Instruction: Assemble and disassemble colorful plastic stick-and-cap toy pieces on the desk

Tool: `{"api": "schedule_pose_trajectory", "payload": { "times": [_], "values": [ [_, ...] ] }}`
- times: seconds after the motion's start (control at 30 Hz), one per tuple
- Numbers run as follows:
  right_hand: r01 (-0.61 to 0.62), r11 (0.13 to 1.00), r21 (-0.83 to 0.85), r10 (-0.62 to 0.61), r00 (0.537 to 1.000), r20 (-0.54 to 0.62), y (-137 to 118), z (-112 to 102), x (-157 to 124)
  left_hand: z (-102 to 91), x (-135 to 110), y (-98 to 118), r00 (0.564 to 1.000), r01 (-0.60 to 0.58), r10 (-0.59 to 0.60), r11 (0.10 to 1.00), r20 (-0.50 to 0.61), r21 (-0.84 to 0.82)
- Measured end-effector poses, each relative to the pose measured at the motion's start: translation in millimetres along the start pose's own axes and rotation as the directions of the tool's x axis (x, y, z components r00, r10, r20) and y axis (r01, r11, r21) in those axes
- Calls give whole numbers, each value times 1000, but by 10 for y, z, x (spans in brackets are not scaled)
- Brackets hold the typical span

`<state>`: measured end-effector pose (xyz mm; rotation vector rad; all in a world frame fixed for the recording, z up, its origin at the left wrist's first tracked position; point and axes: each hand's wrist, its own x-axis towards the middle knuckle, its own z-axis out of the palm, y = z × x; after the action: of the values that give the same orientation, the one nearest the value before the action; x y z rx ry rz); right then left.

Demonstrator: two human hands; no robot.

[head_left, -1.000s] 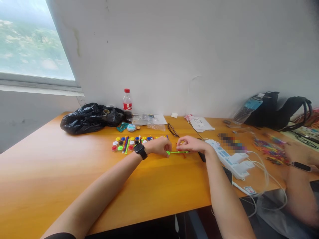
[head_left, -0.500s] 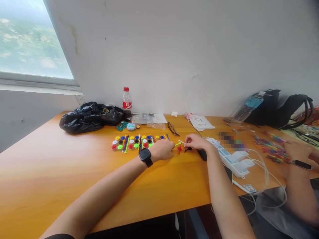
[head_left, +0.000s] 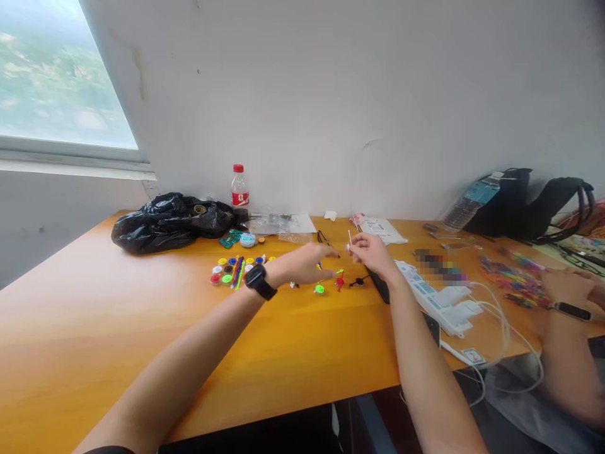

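My left hand [head_left: 305,261], with a black watch on the wrist, hovers a little above the orange table [head_left: 142,328]; its fingers are stretched forward and I see nothing in them. My right hand [head_left: 371,249] is raised and pinches a thin white stick [head_left: 350,238] that points upward. Just below the hands lie a green disc [head_left: 319,289], a red piece [head_left: 339,280] and a small black piece [head_left: 359,280]. To the left sits a cluster of coloured discs and sticks [head_left: 239,268].
A black plastic bag [head_left: 165,221], a red-capped bottle [head_left: 239,187], clear packets and glasses [head_left: 324,238] lie at the back. A white power strip [head_left: 439,299] with cables is at right. Another person's hands [head_left: 567,287] work by coloured sticks [head_left: 508,280]. Black bags stand far right.
My right hand lifted off the table with the white stick. My left hand opened and moved forward, uncovering the green disc. The red and black pieces stay on the table.
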<state>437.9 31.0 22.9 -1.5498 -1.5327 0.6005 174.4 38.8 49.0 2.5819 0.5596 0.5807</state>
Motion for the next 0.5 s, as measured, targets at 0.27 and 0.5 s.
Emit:
{"api": "schedule_pose_trajectory", "payload": {
  "times": [0.27, 0.5],
  "values": [
    [14, 839, 544, -155, 965, 214, -238, 701, -120, -34, -4, -345, 970, -45, -8, 976, -242, -212],
    [-37, 839, 542, -132, 954, 269, -144, 749, -84, -60, -17, -416, 967, -62, 3, 973, -256, -221]
  ]
}}
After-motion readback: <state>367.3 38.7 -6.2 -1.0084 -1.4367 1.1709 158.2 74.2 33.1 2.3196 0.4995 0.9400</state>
